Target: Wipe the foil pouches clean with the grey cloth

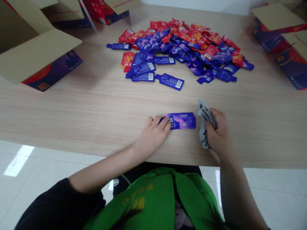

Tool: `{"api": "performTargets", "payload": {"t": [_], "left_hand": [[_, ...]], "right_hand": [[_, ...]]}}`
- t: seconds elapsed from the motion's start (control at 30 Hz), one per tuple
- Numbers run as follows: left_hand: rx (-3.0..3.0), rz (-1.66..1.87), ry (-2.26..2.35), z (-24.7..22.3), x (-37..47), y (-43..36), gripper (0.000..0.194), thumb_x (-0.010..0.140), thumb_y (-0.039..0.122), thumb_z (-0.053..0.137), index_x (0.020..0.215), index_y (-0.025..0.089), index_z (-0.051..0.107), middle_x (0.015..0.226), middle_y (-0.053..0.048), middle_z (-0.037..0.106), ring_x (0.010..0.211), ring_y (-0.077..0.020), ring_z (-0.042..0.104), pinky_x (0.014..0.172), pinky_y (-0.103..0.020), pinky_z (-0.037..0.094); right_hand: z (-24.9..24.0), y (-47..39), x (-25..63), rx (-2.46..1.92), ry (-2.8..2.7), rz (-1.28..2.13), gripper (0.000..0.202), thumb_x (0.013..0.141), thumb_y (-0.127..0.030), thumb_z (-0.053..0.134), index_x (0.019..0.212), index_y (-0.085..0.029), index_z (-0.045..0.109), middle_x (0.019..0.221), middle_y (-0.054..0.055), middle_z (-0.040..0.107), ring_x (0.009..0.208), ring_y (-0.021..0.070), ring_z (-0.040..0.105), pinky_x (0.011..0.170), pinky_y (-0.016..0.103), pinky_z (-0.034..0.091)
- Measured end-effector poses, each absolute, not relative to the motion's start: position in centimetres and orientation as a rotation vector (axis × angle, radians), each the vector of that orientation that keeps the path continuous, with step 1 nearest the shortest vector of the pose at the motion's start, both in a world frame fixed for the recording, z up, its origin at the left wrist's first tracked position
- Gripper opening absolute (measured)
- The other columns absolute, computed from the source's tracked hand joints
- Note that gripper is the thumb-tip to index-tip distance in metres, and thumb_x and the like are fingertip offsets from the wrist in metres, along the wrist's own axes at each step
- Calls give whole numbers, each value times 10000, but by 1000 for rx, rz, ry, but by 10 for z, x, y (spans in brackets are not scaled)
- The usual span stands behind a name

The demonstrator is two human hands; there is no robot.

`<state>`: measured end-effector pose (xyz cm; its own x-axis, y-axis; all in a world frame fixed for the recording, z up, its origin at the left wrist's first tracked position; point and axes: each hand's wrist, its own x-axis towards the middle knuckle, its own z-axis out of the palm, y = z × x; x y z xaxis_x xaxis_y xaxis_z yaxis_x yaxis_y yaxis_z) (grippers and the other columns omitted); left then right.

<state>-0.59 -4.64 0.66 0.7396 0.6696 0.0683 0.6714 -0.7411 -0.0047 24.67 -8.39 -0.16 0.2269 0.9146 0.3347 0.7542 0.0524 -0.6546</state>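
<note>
A purple gel pouch [183, 120] lies flat on the wooden table, printed side up, just in front of me. My left hand [154, 134] presses its fingers over the pouch's left end and hides the narrow spout part. To the right of it, my right hand [219, 134] is closed around a crumpled grey cloth [203, 127]. The cloth is bunched upright beside the pouch's right end, with a small gap between them. Several purple pouches, one of them a loose pouch [170, 81] with its barcode up, lie farther back on the table.
A heap of red pouches [192, 32] and purple pouches [181, 49] covers the back middle of the table [59, 115]. At the left stands an open carton [52, 72], with a red carton [100, 11] behind. More open cartons [291, 60] stand at the right.
</note>
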Motion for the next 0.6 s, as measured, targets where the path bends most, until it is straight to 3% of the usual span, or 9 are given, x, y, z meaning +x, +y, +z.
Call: {"api": "performTargets", "payload": {"t": [0.13, 0.23, 0.43, 0.6], "left_hand": [[-2927, -166, -1190, 0, -14, -49, 469, 1018, 132, 433, 1464, 72, 566, 1600, -182, 505, 1408, -370, 503, 1044, -538, 431], [-2990, -202, -1192, -5, -20, -50, 536, 994, 203, 478, 1509, 63, 524, 1624, -197, 468, 1427, -377, 484, 1059, -517, 434], [-2998, -270, -1256, -9, -30, -48, 517, 1054, 260, 419, 1555, 154, 489, 1647, -161, 448, 1471, -328, 460, 1113, -522, 409], [-2995, -255, -1285, -13, -32, -51, 574, 1077, 291, 354, 1587, 31, 393, 1654, -191, 416, 1509, -314, 428, 1163, -523, 385]], "right_hand": [[14, -73, 230, -1635, -1617, 244, 444, 921, -160, 466, 1335, -237, 604, 1373, 140, 583, 1333, 301, 570, 1164, 589, 450], [10, -65, 213, -1584, -1676, 314, 470, 916, -151, 451, 1358, -242, 582, 1381, 137, 591, 1334, 287, 569, 1171, 586, 444], [-7, -56, 214, -1665, -1695, 420, 442, 894, -152, 444, 1296, -246, 602, 1361, 135, 605, 1294, 281, 589, 1161, 585, 453], [15, -45, 234, -1706, -1710, 417, 411, 860, -146, 483, 1229, -240, 638, 1218, 98, 660, 1186, 284, 637, 1087, 548, 515]]}}
